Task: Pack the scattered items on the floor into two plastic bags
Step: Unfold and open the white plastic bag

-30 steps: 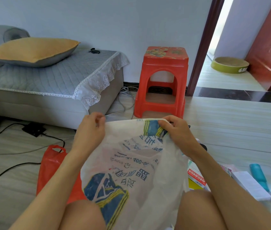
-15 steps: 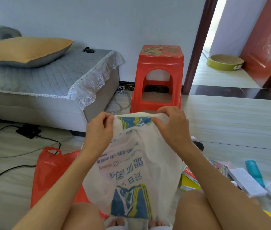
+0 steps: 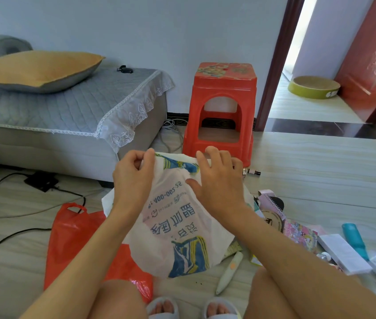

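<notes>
Both hands, left hand [image 3: 134,173] and right hand [image 3: 217,180], pinch the white bag [image 3: 177,226] printed upside down with blue characters; a red bag [image 3: 74,240] lies under the left forearm, boxes [image 3: 343,252] right.

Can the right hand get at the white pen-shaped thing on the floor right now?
Probably not yet: the right hand is busy pinching the white bag. The pen itself lies uncovered beside the right knee.

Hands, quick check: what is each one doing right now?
Left hand: pinches the top edge of the white printed bag.
Right hand: fingers curled on the same bag's top edge, gripping it.
</notes>
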The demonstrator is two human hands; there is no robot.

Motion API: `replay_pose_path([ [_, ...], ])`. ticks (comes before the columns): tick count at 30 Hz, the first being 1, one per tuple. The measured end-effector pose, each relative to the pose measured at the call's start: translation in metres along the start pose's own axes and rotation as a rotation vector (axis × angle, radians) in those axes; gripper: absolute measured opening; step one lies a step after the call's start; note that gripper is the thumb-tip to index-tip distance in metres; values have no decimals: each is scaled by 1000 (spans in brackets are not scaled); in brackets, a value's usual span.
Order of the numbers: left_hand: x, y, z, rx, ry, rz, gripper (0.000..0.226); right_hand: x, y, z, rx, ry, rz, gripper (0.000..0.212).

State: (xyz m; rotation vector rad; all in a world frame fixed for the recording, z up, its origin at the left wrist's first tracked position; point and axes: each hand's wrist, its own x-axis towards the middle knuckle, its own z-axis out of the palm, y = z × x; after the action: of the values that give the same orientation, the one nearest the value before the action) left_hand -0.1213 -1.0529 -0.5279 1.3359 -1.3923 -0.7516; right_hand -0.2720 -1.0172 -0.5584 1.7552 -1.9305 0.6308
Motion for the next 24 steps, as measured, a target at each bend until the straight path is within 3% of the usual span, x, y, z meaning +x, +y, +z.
replay_pose_path([
  [2,0,0,-1,-21,9,-19,27,1,-7,0,31,15,10,58],
  [5,1,1,-5,-84,-3,-53,29,4,-10,1,148,61,41,28],
  [8,2,-1,-11,-112,-28,-94,35,3,2,8,354,-6,124,7],
  [14,7,-9,-25,-46,-146,-101,40,13,23,7,838,-269,412,18],
  [19,14,-21,-31,-113,-220,-211,23,7,32,-5,1293,-490,632,15],
  [24,20,-33,-30,115,-299,40,13,7,40,-13,1380,-478,775,12],
])
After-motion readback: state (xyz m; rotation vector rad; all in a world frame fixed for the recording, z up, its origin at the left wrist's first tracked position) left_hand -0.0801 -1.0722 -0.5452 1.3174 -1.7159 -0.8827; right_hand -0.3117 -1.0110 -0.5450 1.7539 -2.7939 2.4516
